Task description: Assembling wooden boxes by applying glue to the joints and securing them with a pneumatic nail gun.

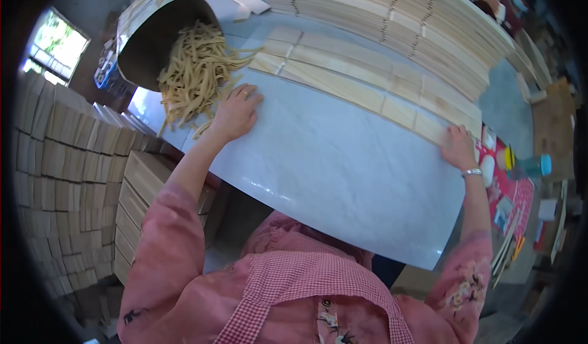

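My left hand (236, 112) lies on the pale tabletop with its fingers stretched out, beside a loose heap of flat tan strips (195, 68). The strips spill from the mouth of a tipped round container (144, 45). At the other end of the table, my right hand (459, 147) rests its fingers against the right end of a row of long, thin wooden slats (349, 88). Its fingers look slightly bent and not wrapped round a slat. White bands or lines cross the slats near their left end.
Behind the row stands a large stack of wooden slats (367, 7) with dark stitch-like lines. Stacked wooden pieces (67, 160) rise at the left. A yellow-lidded jar (509, 158) stands on a red cloth (519, 203) at the right. A white piece (247, 1) lies at the back.
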`<control>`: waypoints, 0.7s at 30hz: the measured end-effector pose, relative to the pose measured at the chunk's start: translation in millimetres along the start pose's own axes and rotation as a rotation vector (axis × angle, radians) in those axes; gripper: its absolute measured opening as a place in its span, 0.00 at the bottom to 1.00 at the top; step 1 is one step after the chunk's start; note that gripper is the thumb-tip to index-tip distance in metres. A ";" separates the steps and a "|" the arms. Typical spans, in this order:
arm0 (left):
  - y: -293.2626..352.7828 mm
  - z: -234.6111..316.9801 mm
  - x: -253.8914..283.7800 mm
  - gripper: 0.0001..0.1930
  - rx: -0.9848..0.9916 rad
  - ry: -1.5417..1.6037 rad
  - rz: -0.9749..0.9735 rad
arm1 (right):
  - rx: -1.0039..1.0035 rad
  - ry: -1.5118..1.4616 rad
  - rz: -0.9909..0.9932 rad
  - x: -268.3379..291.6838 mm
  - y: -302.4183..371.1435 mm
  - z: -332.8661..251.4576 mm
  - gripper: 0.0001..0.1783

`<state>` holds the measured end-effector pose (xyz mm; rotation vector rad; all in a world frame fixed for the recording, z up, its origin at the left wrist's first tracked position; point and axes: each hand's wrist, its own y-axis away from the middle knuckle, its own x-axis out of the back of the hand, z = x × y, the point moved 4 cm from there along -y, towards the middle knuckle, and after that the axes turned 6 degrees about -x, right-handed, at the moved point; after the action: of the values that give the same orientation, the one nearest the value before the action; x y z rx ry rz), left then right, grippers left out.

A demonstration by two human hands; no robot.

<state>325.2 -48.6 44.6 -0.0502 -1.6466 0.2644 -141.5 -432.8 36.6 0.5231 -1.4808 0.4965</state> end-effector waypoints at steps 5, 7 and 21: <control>-29.6 -33.6 9.6 0.26 0.091 0.234 0.132 | 0.038 -0.099 0.074 22.9 14.2 7.6 0.23; -64.0 -21.3 21.1 0.29 0.029 0.104 0.146 | -0.016 -0.145 0.096 43.6 31.3 1.6 0.16; -86.9 -44.0 19.6 0.13 -0.071 0.294 -0.138 | -0.089 0.094 0.188 73.3 83.7 -26.4 0.08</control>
<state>377.6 -123.0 84.4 -0.0274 -1.3597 0.0880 -169.1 -350.8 111.4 0.2877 -1.4617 0.5918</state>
